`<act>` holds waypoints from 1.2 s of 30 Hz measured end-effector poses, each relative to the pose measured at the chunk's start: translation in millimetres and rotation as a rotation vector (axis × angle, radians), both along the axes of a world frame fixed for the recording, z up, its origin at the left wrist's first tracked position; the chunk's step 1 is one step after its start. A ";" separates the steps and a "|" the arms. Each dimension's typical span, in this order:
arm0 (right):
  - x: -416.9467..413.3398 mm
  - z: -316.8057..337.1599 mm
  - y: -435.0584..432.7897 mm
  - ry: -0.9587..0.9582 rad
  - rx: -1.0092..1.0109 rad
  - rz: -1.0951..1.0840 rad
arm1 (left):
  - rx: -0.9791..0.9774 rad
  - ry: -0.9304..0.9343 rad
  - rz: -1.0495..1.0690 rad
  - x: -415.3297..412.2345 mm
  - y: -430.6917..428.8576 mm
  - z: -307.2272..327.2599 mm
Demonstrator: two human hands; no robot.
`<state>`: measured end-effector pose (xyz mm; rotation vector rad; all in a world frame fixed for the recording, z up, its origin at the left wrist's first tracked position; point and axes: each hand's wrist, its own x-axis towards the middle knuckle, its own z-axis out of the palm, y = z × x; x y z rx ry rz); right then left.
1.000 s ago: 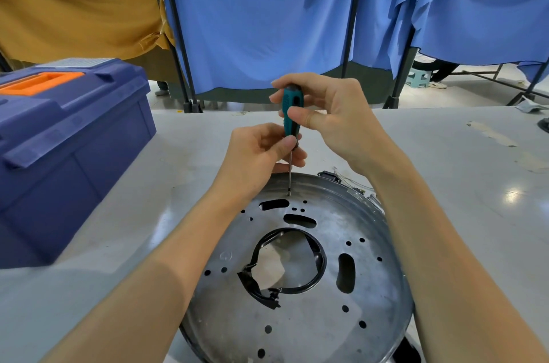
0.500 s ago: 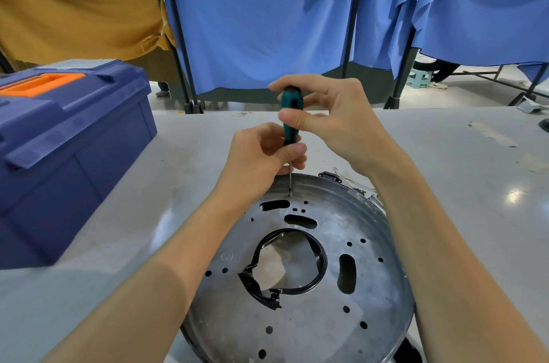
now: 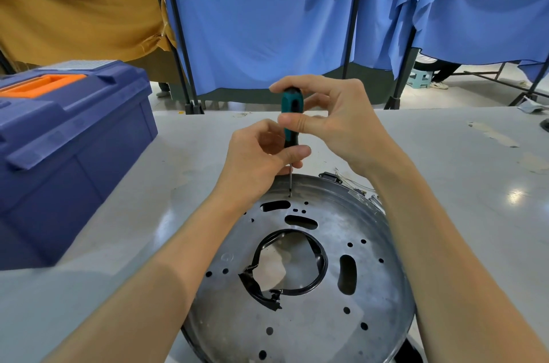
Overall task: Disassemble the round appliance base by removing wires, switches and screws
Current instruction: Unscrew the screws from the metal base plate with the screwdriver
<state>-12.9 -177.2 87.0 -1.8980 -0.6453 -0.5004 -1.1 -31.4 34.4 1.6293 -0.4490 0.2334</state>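
both hands [image 3: 341,122] [image 3: 255,160] pinch the screwdriver [image 3: 292,116], tip on the round base [image 3: 312,288], probably in a screw

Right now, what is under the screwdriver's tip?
The round metal base, near its far rim; any screw is too small to tell, and the base covers whatever lies beneath.

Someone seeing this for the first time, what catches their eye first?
Both hands meet mid-frame on an upright teal screwdriver: the right hand pinches its handle, the left hand steadies it lower down, tip on the far part of the round metal base. A big blue toolbox sits to the left.
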 end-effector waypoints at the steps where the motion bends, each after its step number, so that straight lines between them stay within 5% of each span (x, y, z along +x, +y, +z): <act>1: 0.4 0.2 -0.8 -0.008 0.017 -0.010 | 0.002 0.002 0.003 0.1 -0.4 0.2; 8: 0.5 0.6 -2.0 0.014 0.071 0.000 | 0.040 0.042 -0.132 0.8 3.9 -0.3; 15: 0.0 -0.1 -0.1 -0.005 0.017 -0.006 | 0.008 0.011 0.017 3.3 2.6 -0.6; 36: 1.9 0.7 -1.5 -0.007 0.137 -0.079 | -0.036 0.034 -0.091 0.1 3.4 1.2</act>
